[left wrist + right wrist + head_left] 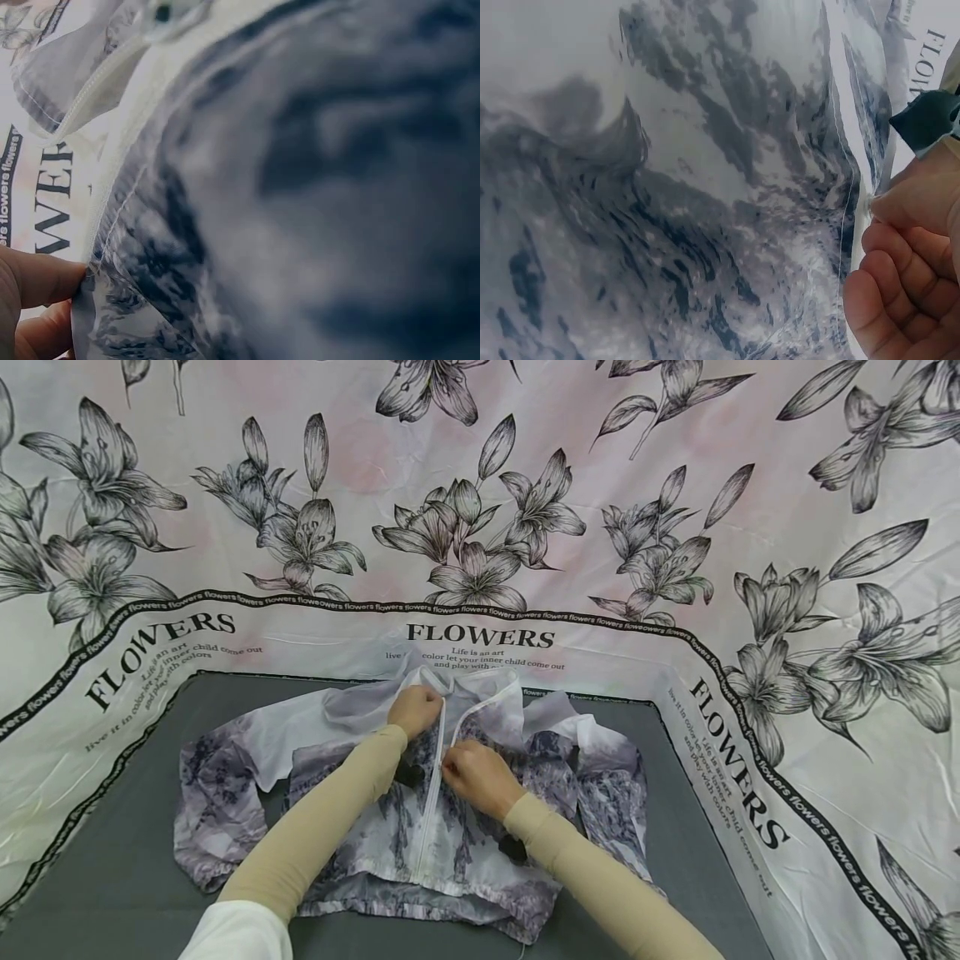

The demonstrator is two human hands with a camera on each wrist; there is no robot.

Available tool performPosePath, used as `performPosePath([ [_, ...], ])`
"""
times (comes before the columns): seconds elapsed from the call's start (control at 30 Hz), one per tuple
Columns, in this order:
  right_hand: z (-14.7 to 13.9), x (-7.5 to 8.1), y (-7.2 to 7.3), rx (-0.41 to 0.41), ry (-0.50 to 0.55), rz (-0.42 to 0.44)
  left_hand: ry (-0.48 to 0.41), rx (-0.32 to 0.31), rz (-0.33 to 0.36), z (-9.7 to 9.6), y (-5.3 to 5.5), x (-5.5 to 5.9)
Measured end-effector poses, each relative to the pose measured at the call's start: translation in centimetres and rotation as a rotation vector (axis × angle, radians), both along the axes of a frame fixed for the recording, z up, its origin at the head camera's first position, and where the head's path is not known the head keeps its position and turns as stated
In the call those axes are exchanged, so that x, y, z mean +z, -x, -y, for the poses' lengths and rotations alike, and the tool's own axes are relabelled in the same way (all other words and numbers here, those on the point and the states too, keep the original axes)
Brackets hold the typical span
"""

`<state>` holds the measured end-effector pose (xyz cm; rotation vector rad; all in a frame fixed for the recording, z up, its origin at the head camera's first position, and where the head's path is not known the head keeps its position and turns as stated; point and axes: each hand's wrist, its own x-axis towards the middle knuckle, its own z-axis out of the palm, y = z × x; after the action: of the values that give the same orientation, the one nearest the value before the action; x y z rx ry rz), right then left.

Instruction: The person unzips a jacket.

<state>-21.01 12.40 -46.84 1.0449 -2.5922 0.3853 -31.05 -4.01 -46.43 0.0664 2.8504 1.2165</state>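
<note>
A thin white and purple-grey patterned jacket with a white front zipper lies spread out, sleeves to both sides. My left hand pinches the front edge near the collar; thumb and fingers hold that fabric in the left wrist view. Lower on the zipper line, my right hand pinches at the zipper between thumb and index finger, its other fingers curled, as the right wrist view shows. Above this hand the two zipper edges spread apart; below it they run together. The zipper pull itself is hidden by the fingers.
The jacket lies on a dark grey surface framed by a black printed border. Behind and at the sides is white cloth with lily drawings and "FLOWERS" lettering. Jacket sleeves lie left and right of the body.
</note>
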Motion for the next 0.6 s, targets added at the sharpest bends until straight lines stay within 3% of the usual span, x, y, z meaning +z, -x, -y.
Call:
performPosePath([
  [0.6,-0.2,-0.5,-1.4,0.023,-0.002,0.030,-0.008,0.007,-0.026,0.0,0.3,-0.4],
])
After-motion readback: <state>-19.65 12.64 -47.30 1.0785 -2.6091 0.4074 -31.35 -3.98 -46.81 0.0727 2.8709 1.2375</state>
